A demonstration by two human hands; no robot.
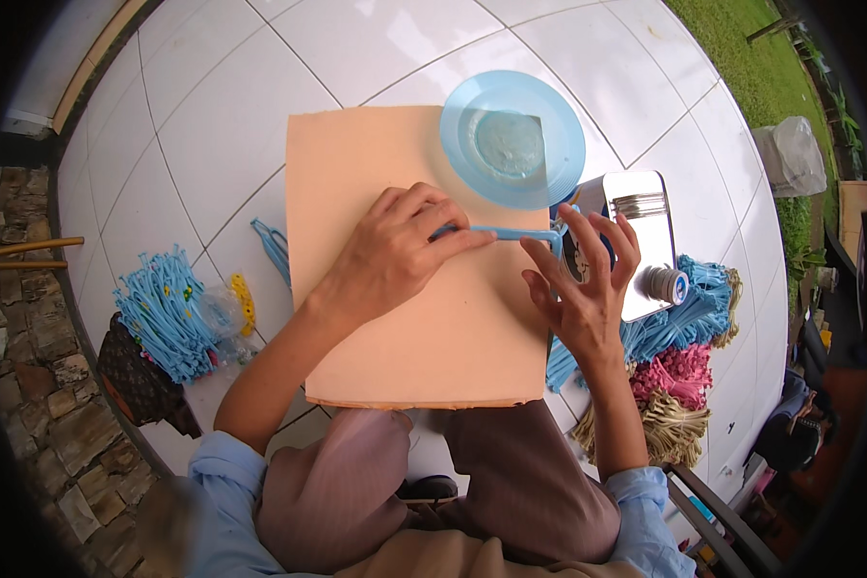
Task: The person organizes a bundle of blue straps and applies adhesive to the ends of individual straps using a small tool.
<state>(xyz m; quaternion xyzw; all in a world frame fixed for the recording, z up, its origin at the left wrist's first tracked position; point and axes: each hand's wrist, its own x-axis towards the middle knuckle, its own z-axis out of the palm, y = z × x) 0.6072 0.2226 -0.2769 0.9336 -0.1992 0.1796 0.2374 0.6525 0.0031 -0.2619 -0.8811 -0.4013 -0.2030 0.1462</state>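
Note:
My left hand [402, 243] rests on a peach-coloured board [433, 337], its fingers closed on a narrow light-blue strap [520, 234]. The strap runs rightward from under those fingers and bends at its right end, beside my right hand [588, 279]. That hand is raised at the board's right edge with fingers spread and curved. The strap's bent end lies against its index finger; whether anything grips it there cannot be made out. A clear blue plate [459, 144] overlaps the board's upper right corner, with a clear substance in its middle.
Right of the board stands a metal can [636, 241] with a screw cap. Beyond it lie bundles of blue straps [694, 308], pink ones [674, 376] and beige ones [667, 429]. A blue strap heap [169, 313] and yellow pieces [243, 303] lie left, above a brown patterned bag [137, 366].

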